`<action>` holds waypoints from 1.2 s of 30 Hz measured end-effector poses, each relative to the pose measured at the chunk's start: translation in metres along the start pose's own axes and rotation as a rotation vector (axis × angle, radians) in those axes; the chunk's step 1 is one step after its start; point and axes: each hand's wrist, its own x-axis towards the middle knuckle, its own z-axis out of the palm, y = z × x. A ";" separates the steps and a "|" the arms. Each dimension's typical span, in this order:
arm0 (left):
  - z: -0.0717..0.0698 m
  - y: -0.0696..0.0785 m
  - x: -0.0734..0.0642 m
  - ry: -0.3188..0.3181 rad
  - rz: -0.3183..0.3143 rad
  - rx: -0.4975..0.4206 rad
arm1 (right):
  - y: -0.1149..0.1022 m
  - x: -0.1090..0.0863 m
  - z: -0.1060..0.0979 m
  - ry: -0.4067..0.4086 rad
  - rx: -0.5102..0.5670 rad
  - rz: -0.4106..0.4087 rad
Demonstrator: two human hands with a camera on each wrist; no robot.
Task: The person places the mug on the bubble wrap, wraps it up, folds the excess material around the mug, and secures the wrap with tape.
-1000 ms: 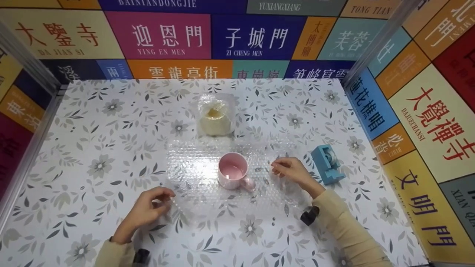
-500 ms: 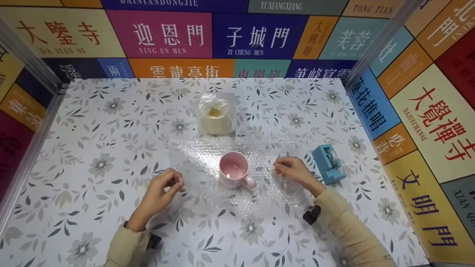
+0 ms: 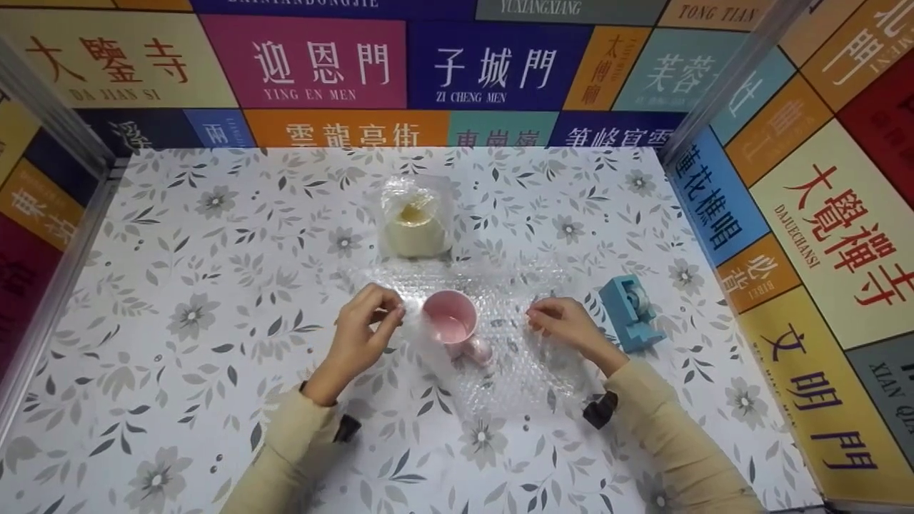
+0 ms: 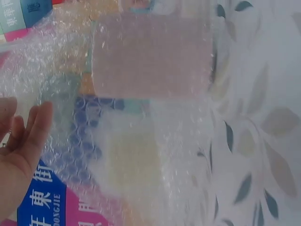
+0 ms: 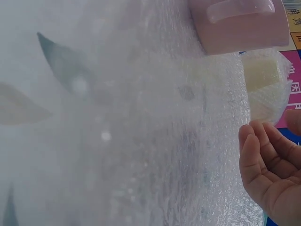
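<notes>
A pink mug (image 3: 450, 318) stands on a clear sheet of bubble wrap (image 3: 500, 378), its handle toward the near right. My left hand (image 3: 364, 332) pinches the sheet's left part and holds it raised beside the mug. In the left wrist view the mug (image 4: 153, 56) shows blurred through this raised layer of film. My right hand (image 3: 564, 328) stays right of the mug, fingers curled at the sheet's right edge, which it grips. In the right wrist view the right fingers (image 5: 251, 157) overlap that edge, below the mug's handle (image 5: 240, 9).
Behind the mug sits a pale yellow object (image 3: 414, 232) wrapped in bubble wrap, with an opening on top. A blue tape dispenser (image 3: 632, 314) stands beyond my right hand. Panels with lettering (image 3: 300, 64) enclose the floral-patterned table (image 3: 193, 392) at the back and sides.
My left hand has moved up and to the right, drawing the sheet's left part over toward the mug. My right hand has hardly moved. The mug stays in place.
</notes>
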 end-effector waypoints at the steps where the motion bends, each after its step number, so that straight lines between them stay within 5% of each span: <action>1: 0.005 -0.004 0.001 0.012 -0.014 0.006 | 0.000 0.001 0.000 0.003 -0.003 -0.003; 12: 0.038 -0.023 0.007 0.011 -0.092 0.037 | -0.006 0.001 -0.004 0.006 0.001 -0.005; 21: 0.059 -0.024 0.003 -0.067 -0.071 0.410 | -0.006 0.009 -0.010 0.026 -0.006 -0.007; 25: 0.064 -0.024 0.001 -0.069 -0.006 0.521 | 0.006 0.016 -0.015 0.058 -0.026 -0.002; 31: 0.061 -0.029 0.001 -0.050 0.204 0.736 | 0.019 0.024 -0.017 0.095 -0.075 0.017; 36: 0.050 -0.029 -0.005 -0.197 0.292 0.711 | 0.022 0.025 -0.018 0.102 -0.074 0.039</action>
